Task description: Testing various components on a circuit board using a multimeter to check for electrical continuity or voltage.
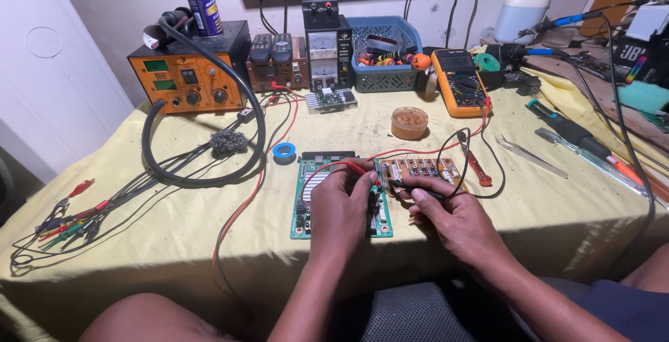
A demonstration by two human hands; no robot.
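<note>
Both hands curl over the green circuit board (306,196); left (341,199) pinches a red probe (359,169), right (446,213) a black probe (418,189).

Green circuit board (306,199), rectangular, lying flat on the yellow-covered counter (174,244) near the front edge, long side running away from the viewer, middle part hidden under the left hand (341,206). Just beside it on the right, touching or nearly so, a smaller brown board (425,169) with rows of little round parts, also flat. Red probe (359,170) pinched in the left hand, tip down at the seam between the two boards, red lead looping back across the green one. Black probe (418,189) held pen-style in the right hand (453,220), lying low over the brown board's near edge, black lead curling off to the right.
</note>
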